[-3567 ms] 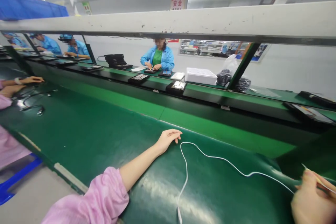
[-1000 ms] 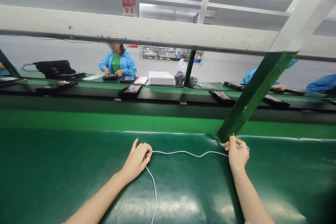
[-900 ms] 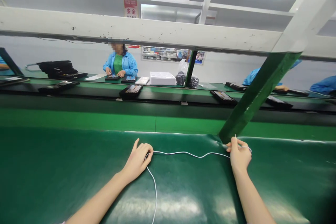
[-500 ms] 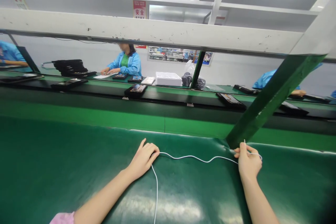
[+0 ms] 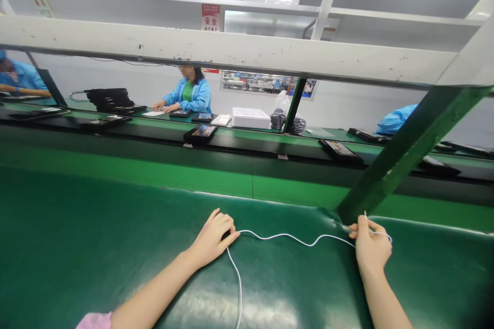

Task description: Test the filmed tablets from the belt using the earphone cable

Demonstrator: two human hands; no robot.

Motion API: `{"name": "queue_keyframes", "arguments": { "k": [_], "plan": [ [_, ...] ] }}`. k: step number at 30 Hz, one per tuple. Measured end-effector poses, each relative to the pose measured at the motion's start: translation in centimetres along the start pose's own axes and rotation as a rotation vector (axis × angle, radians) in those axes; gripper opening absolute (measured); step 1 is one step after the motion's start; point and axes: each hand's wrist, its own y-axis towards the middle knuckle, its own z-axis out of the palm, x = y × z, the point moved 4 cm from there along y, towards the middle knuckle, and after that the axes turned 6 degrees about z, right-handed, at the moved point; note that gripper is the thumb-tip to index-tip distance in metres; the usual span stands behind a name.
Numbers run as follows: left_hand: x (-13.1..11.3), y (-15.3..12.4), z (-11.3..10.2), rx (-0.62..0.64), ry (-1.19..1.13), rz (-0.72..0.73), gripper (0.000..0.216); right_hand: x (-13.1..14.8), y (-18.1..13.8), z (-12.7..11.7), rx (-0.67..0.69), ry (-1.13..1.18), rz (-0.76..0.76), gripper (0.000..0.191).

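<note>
- So, at the far left edge a co-worker's blue sleeve (image 5: 19, 79) shows behind the far belt (image 5: 239, 143), with a stack of black trays (image 5: 110, 97) a little to its right.
- A pink sleeve (image 5: 94, 320) sits at the bottom edge on the person's own left arm, which reaches up across the green tabletop (image 5: 77, 247).
- The left hand (image 5: 214, 236) lies knuckles-up on the tabletop. Its fingers (image 5: 227, 226) are curled and pressed together, tips down on the white cable (image 5: 278, 237) at the spot where it bends.
- From that bend, 1 stretch of the cable runs down toward the bottom edge of the view, flat on the tabletop. The other runs right in a shallow wave to the right hand (image 5: 370, 248).
- Beyond, a co-worker in a blue jacket (image 5: 191, 95) sits past the belt with both hands at a dark tray. A black tray (image 5: 199, 133) rides the belt in front, and a white box (image 5: 250, 117) and dark bags (image 5: 287, 122) lie to the right.
- A white beam (image 5: 231, 54) crosses the whole view above them, with a red sign (image 5: 210, 16) higher up.
- A green post (image 5: 409, 149) slants down from the upper right, and its foot meets the tabletop just beside the right hand.
- The right hand pinches the cable between thumb and forefinger. A short end sticks up above the fingers, and a small loop shows at the hand's right side.
</note>
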Motion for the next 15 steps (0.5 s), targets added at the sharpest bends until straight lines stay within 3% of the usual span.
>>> {"name": "queue_keyframes", "arguments": {
  "k": [15],
  "plan": [
    [0.2, -0.1, 0.3, 0.047, 0.005, 0.008, 0.042, -1.3, 0.9, 0.5, 0.002, 0.045, 0.011, 0.062]
  ]
}}
